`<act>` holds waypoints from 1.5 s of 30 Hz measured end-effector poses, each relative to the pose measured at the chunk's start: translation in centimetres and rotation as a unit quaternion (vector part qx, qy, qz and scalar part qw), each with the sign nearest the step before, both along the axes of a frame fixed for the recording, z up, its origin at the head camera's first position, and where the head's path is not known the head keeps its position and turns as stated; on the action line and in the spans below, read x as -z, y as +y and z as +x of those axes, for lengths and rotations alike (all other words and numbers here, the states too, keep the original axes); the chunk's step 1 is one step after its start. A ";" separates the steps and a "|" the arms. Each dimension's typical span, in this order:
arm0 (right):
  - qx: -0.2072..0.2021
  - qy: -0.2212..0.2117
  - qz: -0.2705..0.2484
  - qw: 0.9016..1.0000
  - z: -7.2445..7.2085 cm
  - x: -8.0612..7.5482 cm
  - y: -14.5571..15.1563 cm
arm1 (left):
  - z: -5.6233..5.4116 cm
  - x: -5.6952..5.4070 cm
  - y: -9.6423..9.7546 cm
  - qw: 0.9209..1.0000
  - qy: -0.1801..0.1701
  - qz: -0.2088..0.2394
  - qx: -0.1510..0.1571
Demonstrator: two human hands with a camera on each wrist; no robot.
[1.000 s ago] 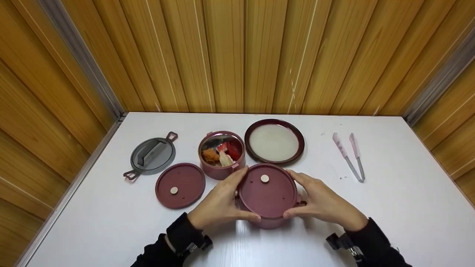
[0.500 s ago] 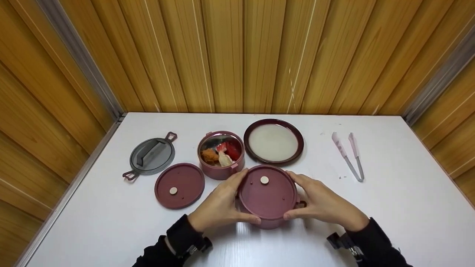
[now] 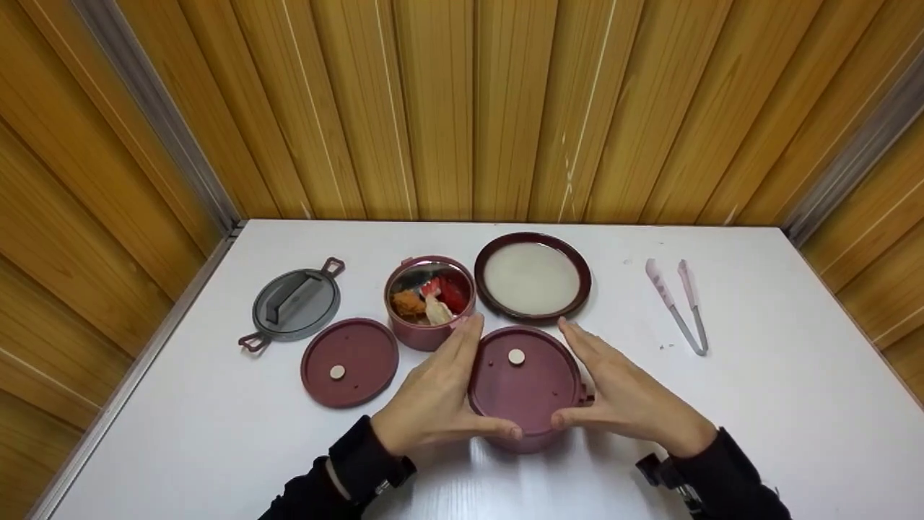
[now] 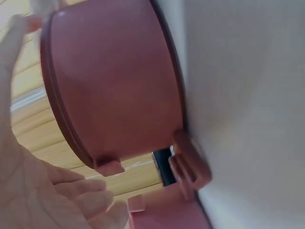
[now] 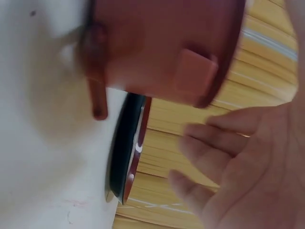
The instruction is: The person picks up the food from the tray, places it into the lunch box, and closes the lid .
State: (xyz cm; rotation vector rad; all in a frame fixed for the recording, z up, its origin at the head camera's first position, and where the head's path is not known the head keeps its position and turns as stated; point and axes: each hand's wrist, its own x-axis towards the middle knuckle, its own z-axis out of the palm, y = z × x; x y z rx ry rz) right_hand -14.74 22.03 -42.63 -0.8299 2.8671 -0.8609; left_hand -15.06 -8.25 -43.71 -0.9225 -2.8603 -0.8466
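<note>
A maroon lidded pot [image 3: 525,397] with a pale round knob on its lid stands between both hands, near the front of the table. My left hand [image 3: 433,408] is at its left side, fingers straight and thumb along the front rim. My right hand [image 3: 624,397] mirrors it on the right. In the left wrist view the fingers [image 4: 78,191] stand apart from the pot wall [image 4: 114,81]. The right wrist view shows the fingers [image 5: 214,138] clear of the pot too. Just behind is an open maroon pot [image 3: 426,337] with orange, red and pale food pieces.
A second maroon lid [image 3: 354,368] lies flat at left. Beyond it is a grey disc [image 3: 310,314] with a raised bar and two loop handles. A dark-rimmed plate [image 3: 534,278] sits at the back, and tongs [image 3: 687,330] lie on the right.
Both hands have loosened from the pot, their fingers straightening and lifting away from the lid edge. The pot has shifted slightly toward the front and right.
</note>
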 end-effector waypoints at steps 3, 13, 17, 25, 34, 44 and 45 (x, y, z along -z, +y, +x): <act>0.003 0.036 0.024 0.999 0.0 0.9 -0.6 | -0.6 0.1 0.7 0.998 0.038 -0.053 -0.004; 0.006 0.121 0.099 0.988 -0.6 2.2 -1.6 | -1.2 0.6 1.8 0.983 0.076 -0.165 -0.015; 0.006 0.137 0.118 0.984 -0.6 2.5 -1.7 | -1.5 0.7 1.9 0.978 0.089 -0.187 -0.007; 0.015 0.148 0.141 0.979 -0.6 3.0 -1.8 | -1.8 0.7 2.0 0.977 0.078 -0.201 0.005; 0.007 0.130 0.137 0.982 -0.7 2.7 -2.4 | -1.7 0.5 1.7 0.975 0.070 -0.211 0.010; 0.011 0.114 0.124 0.986 -0.8 2.5 -2.5 | -2.0 0.2 1.7 0.973 0.090 -0.210 0.021; 0.012 0.112 0.122 0.986 -0.8 2.6 -2.5 | -2.0 0.2 1.7 0.974 0.090 -0.208 0.021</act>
